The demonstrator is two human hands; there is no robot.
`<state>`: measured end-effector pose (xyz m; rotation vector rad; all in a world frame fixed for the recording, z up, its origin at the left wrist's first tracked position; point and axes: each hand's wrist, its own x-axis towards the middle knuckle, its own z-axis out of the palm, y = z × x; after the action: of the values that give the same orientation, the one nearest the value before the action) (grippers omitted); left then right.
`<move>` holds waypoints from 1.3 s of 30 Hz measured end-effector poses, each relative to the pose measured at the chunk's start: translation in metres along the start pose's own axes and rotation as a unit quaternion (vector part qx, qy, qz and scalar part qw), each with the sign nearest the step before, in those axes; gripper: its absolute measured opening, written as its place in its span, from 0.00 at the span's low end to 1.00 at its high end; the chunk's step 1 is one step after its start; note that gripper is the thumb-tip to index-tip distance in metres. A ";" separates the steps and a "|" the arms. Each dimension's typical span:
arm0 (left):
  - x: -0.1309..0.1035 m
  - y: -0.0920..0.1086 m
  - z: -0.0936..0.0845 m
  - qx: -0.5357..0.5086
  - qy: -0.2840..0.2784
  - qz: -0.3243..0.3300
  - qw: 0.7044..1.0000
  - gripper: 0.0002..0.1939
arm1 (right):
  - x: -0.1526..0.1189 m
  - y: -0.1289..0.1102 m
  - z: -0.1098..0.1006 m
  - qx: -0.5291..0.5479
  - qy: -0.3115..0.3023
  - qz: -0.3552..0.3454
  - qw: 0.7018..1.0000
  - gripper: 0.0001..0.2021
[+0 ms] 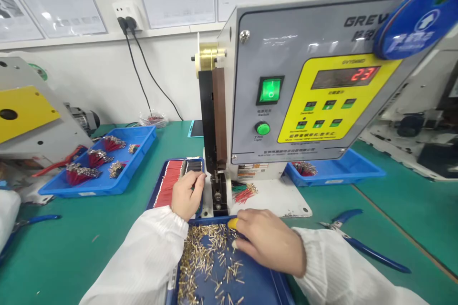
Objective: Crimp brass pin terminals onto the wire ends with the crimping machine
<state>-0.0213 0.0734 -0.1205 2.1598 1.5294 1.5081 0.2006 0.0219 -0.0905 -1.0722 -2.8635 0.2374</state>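
My left hand [188, 195] is closed in a pinch at the left side of the crimping head [217, 195]. What its fingertips hold is too small to make out. Below it and to the left lies a tray of red and black wires [168, 181], partly covered by the hand. My right hand [270, 238] reaches over the back edge of a blue tray [257, 281] with small brass-coloured terminals [200, 252]. Its thumb and yellow-covered index finger are apart, with nothing visible between them. A bundle of red and green wires [246, 193] lies on the machine's white base.
The grey crimping machine [250, 119] stands in front, its red display lit. Blue-handled pliers [358, 240] lie at right. Blue bins [125, 152] with wire bundles stand at left, and another blue bin [343, 169] is behind at right. A blue round sign [404, 33] juts out upper right.
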 end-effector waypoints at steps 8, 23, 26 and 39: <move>0.000 0.001 0.000 0.002 -0.012 -0.008 1.000 0.11 | 0.007 -0.015 0.018 0.017 0.010 -0.003 1.000 0.04; 0.000 0.001 0.000 -0.003 -0.012 -0.013 1.000 0.12 | 0.008 -0.014 0.019 0.058 0.036 -0.016 0.998 0.05; -0.001 0.001 0.000 -0.006 -0.012 -0.014 1.000 0.12 | 0.006 -0.009 0.018 0.121 0.055 -0.002 0.991 0.03; -0.002 0.005 0.000 -0.006 -0.016 -0.015 1.000 0.14 | 0.008 -0.006 0.017 0.200 0.068 0.026 0.977 0.06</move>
<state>-0.0185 0.0695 -0.1192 2.1345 1.5319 1.4636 0.1885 0.0208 -0.1059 -1.0353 -2.5169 0.6804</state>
